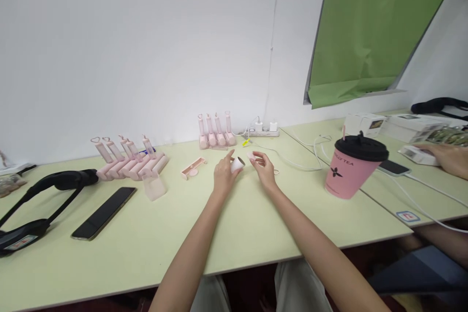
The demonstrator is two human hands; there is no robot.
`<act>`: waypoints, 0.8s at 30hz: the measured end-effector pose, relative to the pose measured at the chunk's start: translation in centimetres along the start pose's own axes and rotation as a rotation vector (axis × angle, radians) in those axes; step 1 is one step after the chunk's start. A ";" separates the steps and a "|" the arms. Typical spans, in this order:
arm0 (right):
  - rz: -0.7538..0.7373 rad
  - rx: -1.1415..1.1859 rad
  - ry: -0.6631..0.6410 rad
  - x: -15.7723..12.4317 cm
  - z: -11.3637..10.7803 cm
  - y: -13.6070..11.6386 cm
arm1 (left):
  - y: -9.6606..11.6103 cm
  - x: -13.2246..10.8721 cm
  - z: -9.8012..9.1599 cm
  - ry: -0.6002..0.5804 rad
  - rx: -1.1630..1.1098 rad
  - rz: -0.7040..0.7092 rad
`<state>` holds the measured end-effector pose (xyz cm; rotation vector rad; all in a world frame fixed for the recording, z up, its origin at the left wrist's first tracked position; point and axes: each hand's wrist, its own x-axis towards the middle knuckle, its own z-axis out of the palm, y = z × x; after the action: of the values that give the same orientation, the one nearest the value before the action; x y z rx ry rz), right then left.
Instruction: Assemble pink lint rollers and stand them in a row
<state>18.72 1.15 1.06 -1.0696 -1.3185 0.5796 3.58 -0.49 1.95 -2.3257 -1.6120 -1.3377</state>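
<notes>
My left hand (224, 175) is closed round a short white tube (237, 164), tilted with its dark open end facing right. Just to the right, my right hand (265, 170) pinches a small pale pink piece (251, 155) between thumb and fingers, apart from the tube. A thin pink loop (276, 172) lies beside the right hand, partly hidden. Left of my hands rests a pink frame-like part (193, 168) with a small pink disc (193, 173) by it. Beyond them, several pink cylinders with clear tubes and looped tops (217, 137) stand against the wall.
More such pink pieces (131, 163) stand at the left, behind a translucent pink pouch (154, 186). A black phone (104, 213) and black headset (54, 190) lie nearer. To the right are a pink cup (351, 168), white cables (307, 168) and another person's hand (448, 158) on a white box.
</notes>
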 end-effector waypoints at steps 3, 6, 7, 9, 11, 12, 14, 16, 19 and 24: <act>-0.095 -0.010 0.056 -0.6 0.3 -1.9 | 1.3 -0.1 -0.2 0.079 -0.198 -0.023; -0.170 0.002 0.062 -1.0 0.4 -3.1 | 2.3 -0.5 0.2 0.079 -0.320 -0.019; -0.202 0.001 0.051 -1.1 0.4 -3.2 | 2.5 -0.6 0.4 0.078 -0.352 -0.022; -0.269 -0.021 0.032 -1.2 0.4 -3.1 | 2.5 -0.9 0.8 0.079 -0.401 -0.030; -0.321 -0.050 0.034 -1.2 0.4 -2.7 | 2.3 -1.2 1.1 0.080 -0.424 -0.034; -0.335 -0.059 0.041 -1.1 0.4 -2.5 | 2.2 -1.3 1.2 0.084 -0.428 -0.038; -0.344 -0.067 0.056 -1.1 0.3 -2.1 | 1.8 -1.3 1.4 0.099 -0.432 -0.060; -0.334 -0.062 0.059 -1.0 0.3 -1.9 | 1.5 -1.3 1.5 0.119 -0.439 -0.096; -0.324 -0.049 0.050 -0.9 0.2 -1.8 | 1.3 -1.3 1.6 0.111 -0.443 -0.114; -0.317 -0.054 0.004 -1.0 0.4 -1.9 | 1.4 -1.4 1.7 0.097 -0.450 -0.081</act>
<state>17.65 -0.43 2.22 -0.8802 -1.4711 0.3060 5.59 -1.46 0.62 -2.3819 -1.5192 -1.9758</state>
